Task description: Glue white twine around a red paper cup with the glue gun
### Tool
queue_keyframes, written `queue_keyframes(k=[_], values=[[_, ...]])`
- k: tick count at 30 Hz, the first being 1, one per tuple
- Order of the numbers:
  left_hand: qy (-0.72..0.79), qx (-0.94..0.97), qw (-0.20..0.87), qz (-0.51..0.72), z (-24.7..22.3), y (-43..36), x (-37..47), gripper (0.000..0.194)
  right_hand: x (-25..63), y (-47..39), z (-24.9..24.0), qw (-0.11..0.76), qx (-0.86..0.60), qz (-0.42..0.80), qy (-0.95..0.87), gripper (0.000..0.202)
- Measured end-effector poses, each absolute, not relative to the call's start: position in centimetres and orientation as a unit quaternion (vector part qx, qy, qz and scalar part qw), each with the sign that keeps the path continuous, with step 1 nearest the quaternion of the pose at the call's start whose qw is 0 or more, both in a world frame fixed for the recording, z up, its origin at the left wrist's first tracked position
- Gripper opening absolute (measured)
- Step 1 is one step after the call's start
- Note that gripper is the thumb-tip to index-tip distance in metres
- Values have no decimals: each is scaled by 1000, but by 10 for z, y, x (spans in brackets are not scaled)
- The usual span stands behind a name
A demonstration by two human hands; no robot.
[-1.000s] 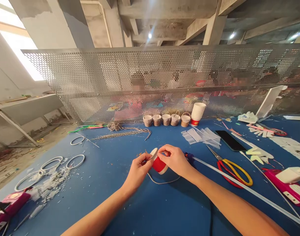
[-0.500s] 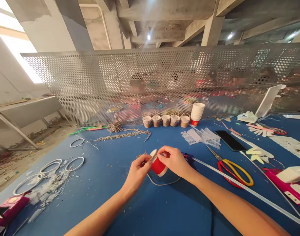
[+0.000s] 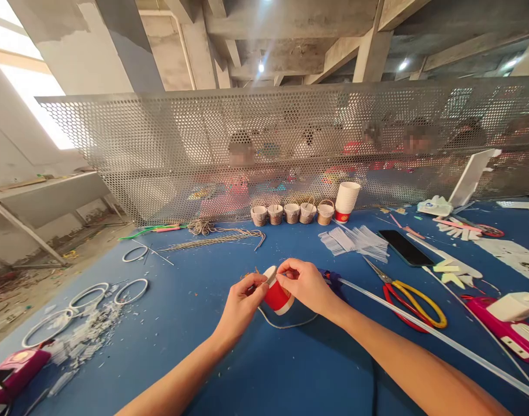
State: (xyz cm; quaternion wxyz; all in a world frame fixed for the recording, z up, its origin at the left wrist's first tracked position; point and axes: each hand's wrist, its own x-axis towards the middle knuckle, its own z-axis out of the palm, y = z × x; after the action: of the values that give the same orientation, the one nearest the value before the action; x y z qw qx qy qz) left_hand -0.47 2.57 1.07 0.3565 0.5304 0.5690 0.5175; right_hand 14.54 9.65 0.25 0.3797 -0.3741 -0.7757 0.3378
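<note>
Over the blue counter (image 3: 186, 358), I see the red-and-white paper cup (image 3: 278, 297) tilted between both hands. The left hand (image 3: 245, 294) has its fingers pinched at the cup's rim; the right hand (image 3: 305, 283) has its fingers nearly closed there too. A thin cord (image 3: 285, 327) loops below the cup. Pliers (image 3: 405, 294) lie to the right.

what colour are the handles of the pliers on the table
One red, one yellow on the pliers; clearest in the head view.
</note>
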Motion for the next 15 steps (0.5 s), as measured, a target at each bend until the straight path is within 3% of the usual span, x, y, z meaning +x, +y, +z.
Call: queue_keyframes(k=[15], values=[[561,542,357,514,13,25,-5,18,146,99,2,379,-374,356,-767,10]])
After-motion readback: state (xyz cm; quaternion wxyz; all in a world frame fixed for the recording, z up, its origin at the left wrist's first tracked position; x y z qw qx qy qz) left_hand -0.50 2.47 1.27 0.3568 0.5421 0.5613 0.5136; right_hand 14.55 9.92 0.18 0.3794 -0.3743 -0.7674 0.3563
